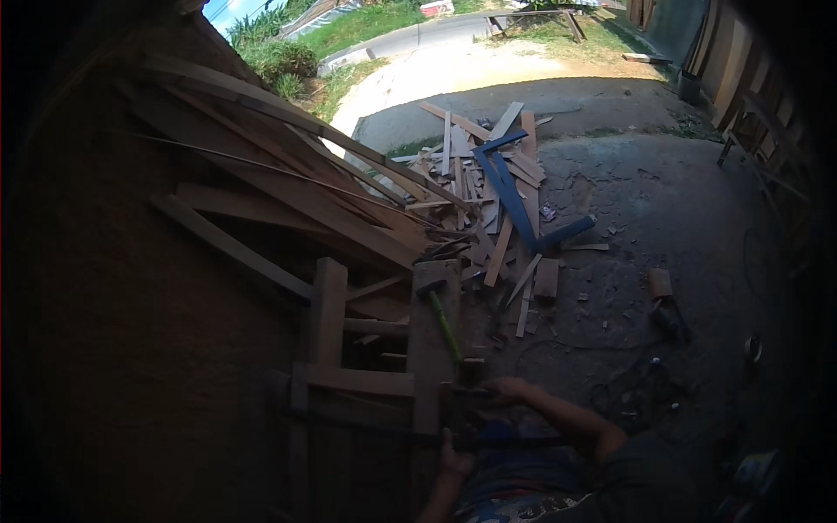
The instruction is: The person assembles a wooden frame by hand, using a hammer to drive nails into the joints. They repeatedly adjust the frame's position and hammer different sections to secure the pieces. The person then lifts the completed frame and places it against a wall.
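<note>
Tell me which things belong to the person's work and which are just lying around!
Seems part of the work:
- dark object at the right hand, too dim to name
- long dark bar by the left hand
- thick board
- perhaps the green-handled hammer on it

Just lying around:
- scrap wood
- blue angled piece
- wooden block
</note>
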{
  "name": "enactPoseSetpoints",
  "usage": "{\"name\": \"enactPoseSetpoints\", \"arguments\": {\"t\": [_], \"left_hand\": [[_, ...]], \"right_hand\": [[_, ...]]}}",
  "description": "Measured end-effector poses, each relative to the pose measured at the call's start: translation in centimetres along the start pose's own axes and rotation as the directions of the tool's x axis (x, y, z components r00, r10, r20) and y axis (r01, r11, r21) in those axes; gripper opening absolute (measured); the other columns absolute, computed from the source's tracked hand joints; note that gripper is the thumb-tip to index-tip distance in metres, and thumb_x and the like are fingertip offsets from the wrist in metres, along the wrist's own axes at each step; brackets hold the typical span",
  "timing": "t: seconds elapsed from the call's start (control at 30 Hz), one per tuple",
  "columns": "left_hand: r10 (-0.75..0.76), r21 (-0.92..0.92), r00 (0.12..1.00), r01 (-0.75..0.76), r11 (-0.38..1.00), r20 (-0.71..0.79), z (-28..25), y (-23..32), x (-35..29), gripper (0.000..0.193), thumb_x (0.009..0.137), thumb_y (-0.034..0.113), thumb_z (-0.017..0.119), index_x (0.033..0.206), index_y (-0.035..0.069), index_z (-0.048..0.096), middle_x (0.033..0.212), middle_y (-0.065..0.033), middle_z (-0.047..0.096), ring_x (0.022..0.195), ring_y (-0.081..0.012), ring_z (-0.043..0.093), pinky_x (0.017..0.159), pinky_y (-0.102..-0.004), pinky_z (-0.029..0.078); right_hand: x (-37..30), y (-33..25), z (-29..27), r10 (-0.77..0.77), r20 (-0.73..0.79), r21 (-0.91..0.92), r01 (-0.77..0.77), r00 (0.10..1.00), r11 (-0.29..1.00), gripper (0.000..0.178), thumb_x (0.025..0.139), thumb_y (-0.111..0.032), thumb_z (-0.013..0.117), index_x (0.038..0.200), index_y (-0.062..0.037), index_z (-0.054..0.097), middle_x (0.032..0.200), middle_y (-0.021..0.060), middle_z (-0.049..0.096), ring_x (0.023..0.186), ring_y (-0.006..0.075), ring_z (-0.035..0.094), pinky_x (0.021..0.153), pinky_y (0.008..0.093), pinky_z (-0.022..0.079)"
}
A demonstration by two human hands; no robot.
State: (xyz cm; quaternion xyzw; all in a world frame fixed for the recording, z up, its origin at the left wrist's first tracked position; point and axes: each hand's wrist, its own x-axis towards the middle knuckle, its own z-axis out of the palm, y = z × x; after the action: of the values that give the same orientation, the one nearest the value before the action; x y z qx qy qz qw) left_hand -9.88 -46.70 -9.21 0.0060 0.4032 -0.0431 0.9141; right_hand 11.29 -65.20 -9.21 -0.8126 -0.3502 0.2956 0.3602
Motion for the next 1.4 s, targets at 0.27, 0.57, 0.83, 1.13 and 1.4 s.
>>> {"name": "enactPoseSetpoints", "arguments": {"t": [0.27,0.57,0.83,1.13,1.4], "left_hand": [[0.281,0.105,0.948,-0.267,0.958,-0.152,2.9,-0.3,-1.3,0.053,0.087,0.047,0.079,0.118,0.006,0.066,0.105,-0.0109,0.073,0.093,-0.0267,0.07,0.082,-0.043,0.059],[0.298,0.048,0.934,-0.295,0.954,-0.195,3.7,-1.5,-0.9,0.054,0.088,0.047,0.078,0.119,0.005,0.063,0.1,-0.0136,0.072,0.087,-0.0271,0.07,0.078,-0.042,0.059],[0.22,0.039,0.972,-0.218,0.975,-0.081,4.4,-1.5,-1.4,0.048,0.09,0.042,0.078,0.115,0.004,0.065,0.098,-0.0144,0.072,0.081,-0.0255,0.07,0.074,-0.0412,0.06],[0.278,0.011,0.951,-0.279,0.96,-0.138,4.4,-1.7,-0.3,0.038,0.093,0.032,0.077,0.12,0.009,0.062,0.095,-0.0158,0.072,0.075,-0.0246,0.067,0.062,-0.0353,0.057],[0.33,-0.045,0.925,-0.344,0.938,-0.189,4.4,-2.1,0.4,0.033,0.091,0.027,0.079,0.115,0.012,0.062,0.096,-0.0129,0.072,0.078,-0.0258,0.068,0.056,-0.0365,0.055]], "right_hand": [[0.1,-3.3,-2.6,-0.041,0.176,0.075,0.028,0.984,0.997,0.042,0.09,-0.025,0.071,0.129,-0.0132,0.062,0.084,0.0132,0.07,0.07,0.0249,0.068,0.061,0.041,0.051],[0.3,-1.9,-3.6,0.166,0.453,0.353,-0.347,0.876,0.869,0.05,0.088,-0.029,0.076,0.135,-0.018,0.06,0.08,0.0111,0.068,0.065,0.0257,0.068,0.055,0.039,0.05],[-2.0,-3.3,0.6,0.103,-0.222,-0.186,-0.146,0.97,0.972,0.043,0.085,-0.035,0.075,0.123,-0.0172,0.067,0.09,0.0199,0.072,0.082,0.0395,0.071,0.071,0.0513,0.054],[-0.1,-1.9,-5.0,0.077,0.7,0.558,-0.611,0.71,0.562,0.052,0.083,-0.022,0.078,0.132,-0.0122,0.065,0.09,0.0016,0.065,0.066,0.0123,0.062,0.058,0.0287,0.049],[-2.5,-3.8,-0.9,0.112,-0.233,-0.141,-0.148,0.966,0.979,0.045,0.08,-0.031,0.08,0.118,-0.0094,0.069,0.089,0.0198,0.069,0.079,0.0395,0.067,0.079,0.0477,0.054]]}}
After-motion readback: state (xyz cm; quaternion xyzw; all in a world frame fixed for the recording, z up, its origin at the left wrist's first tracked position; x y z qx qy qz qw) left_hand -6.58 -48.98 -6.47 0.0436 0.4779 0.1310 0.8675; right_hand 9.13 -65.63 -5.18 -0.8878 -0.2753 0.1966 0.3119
